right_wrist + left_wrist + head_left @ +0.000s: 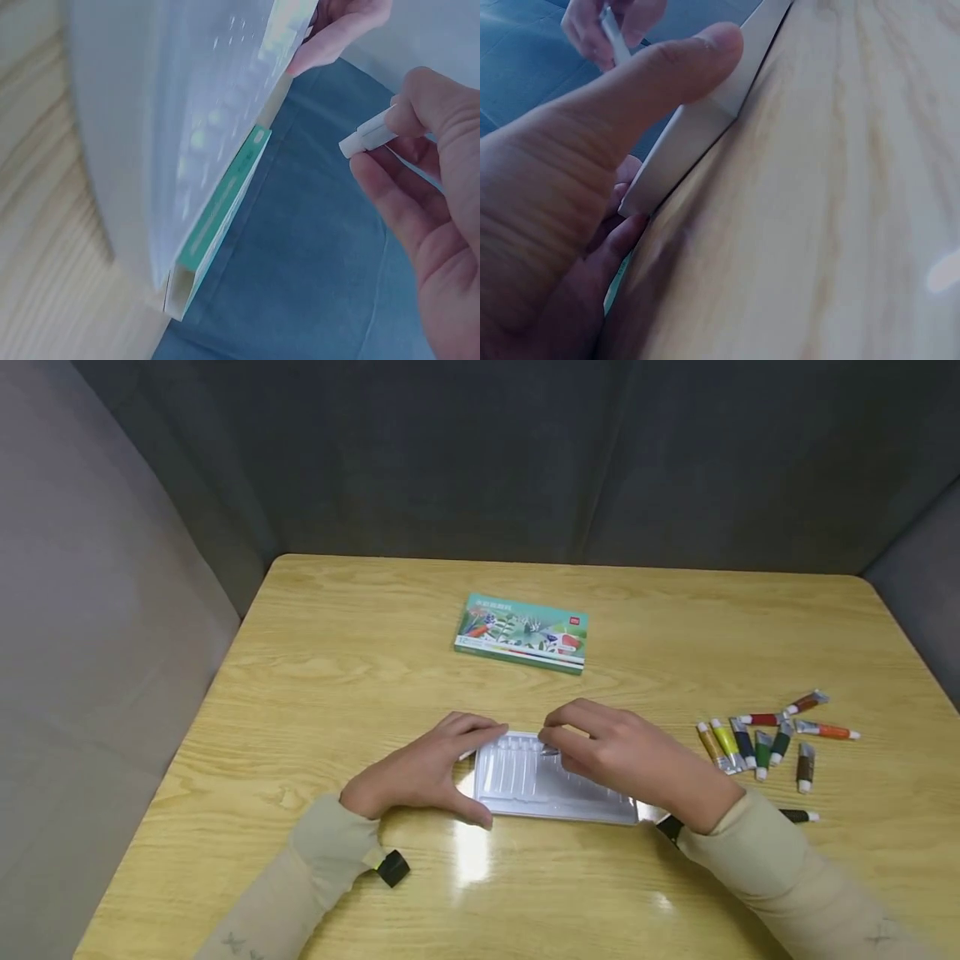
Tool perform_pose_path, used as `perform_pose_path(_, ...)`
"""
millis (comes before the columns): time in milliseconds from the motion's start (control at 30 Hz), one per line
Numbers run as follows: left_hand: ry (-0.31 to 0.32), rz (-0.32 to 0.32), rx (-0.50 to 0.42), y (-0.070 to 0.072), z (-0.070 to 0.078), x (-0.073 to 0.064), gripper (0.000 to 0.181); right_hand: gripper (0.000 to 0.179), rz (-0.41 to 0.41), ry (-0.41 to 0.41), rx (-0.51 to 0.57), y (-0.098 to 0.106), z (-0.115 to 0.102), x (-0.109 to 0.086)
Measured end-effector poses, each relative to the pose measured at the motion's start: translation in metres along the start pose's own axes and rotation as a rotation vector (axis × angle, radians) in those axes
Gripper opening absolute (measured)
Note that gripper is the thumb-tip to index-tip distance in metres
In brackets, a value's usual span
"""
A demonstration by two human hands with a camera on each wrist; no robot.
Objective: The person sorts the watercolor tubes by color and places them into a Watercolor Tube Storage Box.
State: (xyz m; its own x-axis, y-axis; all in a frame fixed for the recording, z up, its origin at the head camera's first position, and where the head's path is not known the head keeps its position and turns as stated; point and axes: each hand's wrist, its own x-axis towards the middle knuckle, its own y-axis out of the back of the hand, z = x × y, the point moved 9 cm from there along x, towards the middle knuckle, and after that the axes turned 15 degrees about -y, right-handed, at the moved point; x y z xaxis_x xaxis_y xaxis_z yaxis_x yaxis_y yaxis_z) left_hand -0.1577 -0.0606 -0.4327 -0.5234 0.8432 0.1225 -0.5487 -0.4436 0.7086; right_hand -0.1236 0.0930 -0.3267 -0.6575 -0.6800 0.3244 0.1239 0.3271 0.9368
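Note:
A white plastic tray with narrow moulded slots lies near the table's middle. My left hand holds its left end, thumb by the front edge and fingers at the back corner. In the left wrist view the left thumb crosses in front of the tray's pale side wall. Over the tray's back part, my right hand pinches a small white-capped paint tube between thumb and fingers. The right wrist view shows this tube above the slots, its rear part hidden by the fingers.
Beyond the tray lies a green illustrated paint box. To the right, several paint tubes lie scattered, with another dark tube beside the right sleeve. A dark curtain hangs behind the wooden table.

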Motion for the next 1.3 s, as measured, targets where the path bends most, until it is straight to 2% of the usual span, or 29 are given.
perform_pose_path(267,-0.010,-0.008,0.003,0.001,0.001,-0.001,0.112,0.035,0.010,-0.007,0.045,-0.010,-0.006,0.010)
perform_pose_path(467,-0.006,-0.004,0.001,0.003,0.000,0.000,0.114,0.031,-0.012,0.006,0.029,-0.014,-0.009,0.016)
perform_pose_path(667,0.005,0.003,-0.012,0.004,-0.001,-0.001,0.115,0.028,-0.088,0.079,-0.016,-0.025,-0.019,0.021)
perform_pose_path(867,-0.006,0.018,0.004,0.004,-0.002,0.000,0.117,0.016,-0.147,0.174,-0.053,-0.037,-0.032,0.026)
perform_pose_path(1100,-0.007,0.022,0.008,0.005,-0.001,0.001,0.114,0.010,-0.172,0.218,-0.096,-0.046,-0.039,0.030)
perform_pose_path(1300,0.015,0.011,0.009,0.003,-0.001,-0.001,0.116,0.011,-0.176,0.275,-0.149,-0.053,-0.045,0.034)
